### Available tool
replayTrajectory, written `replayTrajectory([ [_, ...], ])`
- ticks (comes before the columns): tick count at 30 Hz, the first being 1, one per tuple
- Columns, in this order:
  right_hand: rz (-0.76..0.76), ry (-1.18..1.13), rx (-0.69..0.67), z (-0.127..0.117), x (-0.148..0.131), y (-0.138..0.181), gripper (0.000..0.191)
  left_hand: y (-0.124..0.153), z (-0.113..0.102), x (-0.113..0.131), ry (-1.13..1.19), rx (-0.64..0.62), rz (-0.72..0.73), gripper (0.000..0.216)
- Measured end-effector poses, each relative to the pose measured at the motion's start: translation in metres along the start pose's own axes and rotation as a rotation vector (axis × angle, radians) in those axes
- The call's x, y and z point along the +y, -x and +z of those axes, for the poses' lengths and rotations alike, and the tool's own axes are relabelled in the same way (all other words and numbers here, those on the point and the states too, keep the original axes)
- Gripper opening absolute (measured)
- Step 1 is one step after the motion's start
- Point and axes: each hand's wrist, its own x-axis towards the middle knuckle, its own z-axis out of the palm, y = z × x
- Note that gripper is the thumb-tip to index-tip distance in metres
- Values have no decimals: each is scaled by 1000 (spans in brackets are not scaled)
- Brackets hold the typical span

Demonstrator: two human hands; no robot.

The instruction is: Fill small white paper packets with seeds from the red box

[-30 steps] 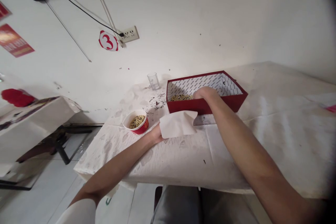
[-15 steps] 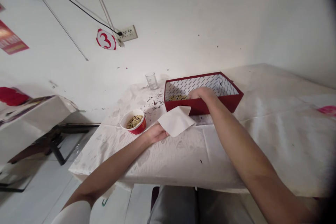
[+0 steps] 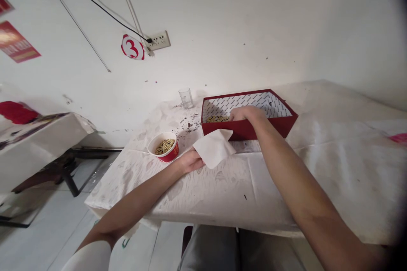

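My left hand (image 3: 191,161) rests on the table beside a red and white paper bowl (image 3: 171,153) and is closed on the edge of a thin white sheet (image 3: 213,149), like paper or a napkin. The sheet spreads out in front of a long red box (image 3: 219,130) with a patterned white lining. Over the box's front wall reaches my right hand (image 3: 244,113), its fingers curled down inside, beside a layer of mixed pale and dark grains (image 3: 216,118). The fingertips and whatever they hold are hidden. Similar grains (image 3: 165,146) lie in the bowl.
A clear drinking glass (image 3: 186,98) stands behind the bowl, near the wall. Dark bits (image 3: 189,125) are scattered between glass, bowl and box. A pale patterned cloth (image 3: 222,207) covers the table. At the left is another covered table (image 3: 73,129).
The whole view has shifted slightly. My left hand still holds the white sheet, whose free corner has drooped a little. My right hand stays in the box, with its fingers slightly shifted.
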Motion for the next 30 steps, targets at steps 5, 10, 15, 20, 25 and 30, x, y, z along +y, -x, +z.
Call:
replayTrajectory([
  [5,-49,-45,177,-5,-4,4,17,1,7,1,-27,7,19,65],
  [10,-73,-10,277,-13,-16,25,9,1,22,5,-51,-17,33,53],
  [15,-469,-135,780,-16,-49,92,36,2,29,10,-72,98,80,43],
  [20,-888,-223,730,42,-63,119,26,1,30,3,-70,157,93,43],
  [25,-964,-373,850,120,-29,77,12,1,42,-4,-148,221,107,42],
  [30,-962,-477,906,142,-17,63,7,2,43,-5,-73,166,11,33],
])
